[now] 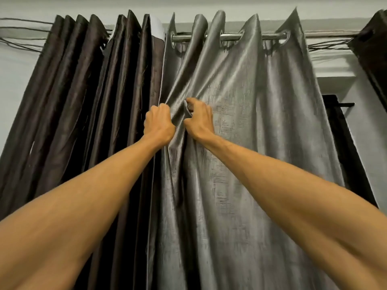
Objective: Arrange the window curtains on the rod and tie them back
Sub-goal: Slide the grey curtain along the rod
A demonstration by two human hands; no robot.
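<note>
We see the grey curtain (240,126) hanging from the level rod (252,36), long axis straight down | well below the rod, our left hand (159,124) fists its edge | our right hand (199,120) pinches a fold | brown curtain (94,97) bunched leftward.

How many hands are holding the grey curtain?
2. The left hand grips the grey curtain at its left edge; the right hand pinches a fold just beside it. No others show.

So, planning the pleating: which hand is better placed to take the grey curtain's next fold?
Probably right: the right hand is on the spread side of the grey curtain; the left hand grips its edge.
</note>
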